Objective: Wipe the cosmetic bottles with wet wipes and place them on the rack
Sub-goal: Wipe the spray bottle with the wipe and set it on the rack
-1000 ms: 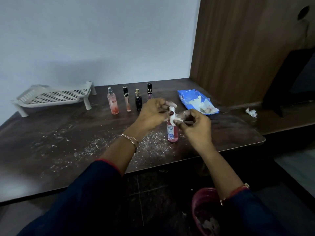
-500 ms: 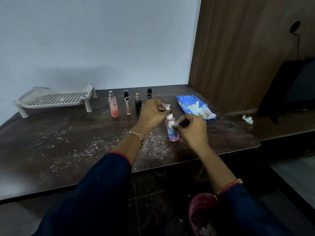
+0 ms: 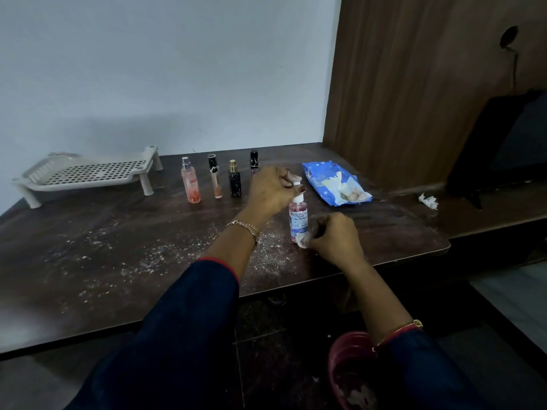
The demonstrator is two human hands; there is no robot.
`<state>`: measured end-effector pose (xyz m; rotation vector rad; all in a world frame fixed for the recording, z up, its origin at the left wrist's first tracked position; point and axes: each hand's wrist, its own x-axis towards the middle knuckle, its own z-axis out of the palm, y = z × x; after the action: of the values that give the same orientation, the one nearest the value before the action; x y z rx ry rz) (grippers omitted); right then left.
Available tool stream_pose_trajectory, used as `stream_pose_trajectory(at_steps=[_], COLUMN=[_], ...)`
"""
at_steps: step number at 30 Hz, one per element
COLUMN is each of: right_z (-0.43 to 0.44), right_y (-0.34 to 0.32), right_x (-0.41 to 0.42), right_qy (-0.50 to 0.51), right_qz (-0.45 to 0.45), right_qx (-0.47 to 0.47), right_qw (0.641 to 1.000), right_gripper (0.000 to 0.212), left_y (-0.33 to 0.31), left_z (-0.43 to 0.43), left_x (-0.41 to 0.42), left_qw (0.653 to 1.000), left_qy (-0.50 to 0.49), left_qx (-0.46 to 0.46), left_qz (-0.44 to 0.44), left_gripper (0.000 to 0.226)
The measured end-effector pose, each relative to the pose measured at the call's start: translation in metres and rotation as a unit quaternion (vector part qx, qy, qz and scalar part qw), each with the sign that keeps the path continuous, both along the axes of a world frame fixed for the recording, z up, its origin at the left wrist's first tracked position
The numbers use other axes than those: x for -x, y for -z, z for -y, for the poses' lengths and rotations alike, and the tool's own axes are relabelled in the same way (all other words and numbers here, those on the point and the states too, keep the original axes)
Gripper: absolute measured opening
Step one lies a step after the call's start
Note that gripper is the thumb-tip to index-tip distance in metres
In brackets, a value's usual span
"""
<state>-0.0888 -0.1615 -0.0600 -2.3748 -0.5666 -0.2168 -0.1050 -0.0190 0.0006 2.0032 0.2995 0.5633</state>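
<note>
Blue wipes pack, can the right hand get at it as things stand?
Probably yes: the blue wipes pack lies just beyond the right hand with only bare table between them, though that hand pinches a wipe at the pink bottle's base.

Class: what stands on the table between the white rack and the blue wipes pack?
Head view: four small bottles in a row stand between rack and wipes pack; the left hand partly covers the last.

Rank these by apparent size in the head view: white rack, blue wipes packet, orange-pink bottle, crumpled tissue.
Largest first: white rack, blue wipes packet, orange-pink bottle, crumpled tissue. All lie similarly far back, so nearness hardly matters.
</note>
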Motion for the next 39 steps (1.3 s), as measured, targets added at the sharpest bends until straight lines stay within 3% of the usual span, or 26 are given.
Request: stream_pose_trajectory(at_steps=[3,8,15,18,27,32,35,39], right_z=[-0.001,-0.017,-0.008,-0.004,-0.017,-0.008,-0.001,0.002], right_y=[-0.01,-0.032,0.002,0.005,-0.02,0.005,0.012,-0.005], right_x=[-0.001,0.0,0.008,0.009,-0.005,0.002,0.002,-0.001], right_qy=[0.005,0.001,0.05,0.049,0.037,0.061,0.055,0.045], right_qz=[-0.008,0.057,0.03,0.034,0.109,0.056,0.029,0.044], right_qx=[-0.046,-0.181,-0.07,-0.044,-0.143,-0.093,-0.068,-0.101], right_qw=[0.999,0.982,0.996,0.997,0.983,0.992,0.996,0.993], right_gripper=[0.016,0.016,0.022,0.023,0.01,0.026,0.021,0.018], left_y=[0.001,0.001,0.0,-0.001,-0.001,0.001,0.003,0.01], left_z=[-0.002,-0.002,0.003,0.005,0.009,0.01,0.013,0.014], left_x=[-0.001,-0.007,-0.014,-0.017,-0.013,-0.014,-0.014,-0.011], left_qw=[1.0,0.999,1.0,0.998,0.993,0.996,0.998,0.993], left_qy=[-0.003,-0.009,-0.021,-0.028,-0.058,-0.054,-0.032,-0.028], left_qx=[0.0,-0.039,-0.009,-0.052,-0.098,-0.074,-0.041,-0.104], left_qz=[-0.003,0.005,-0.016,-0.015,0.007,0.014,0.022,0.054], left_gripper=[0.021,0.021,0.017,0.017,0.019,0.033,0.037,0.037])
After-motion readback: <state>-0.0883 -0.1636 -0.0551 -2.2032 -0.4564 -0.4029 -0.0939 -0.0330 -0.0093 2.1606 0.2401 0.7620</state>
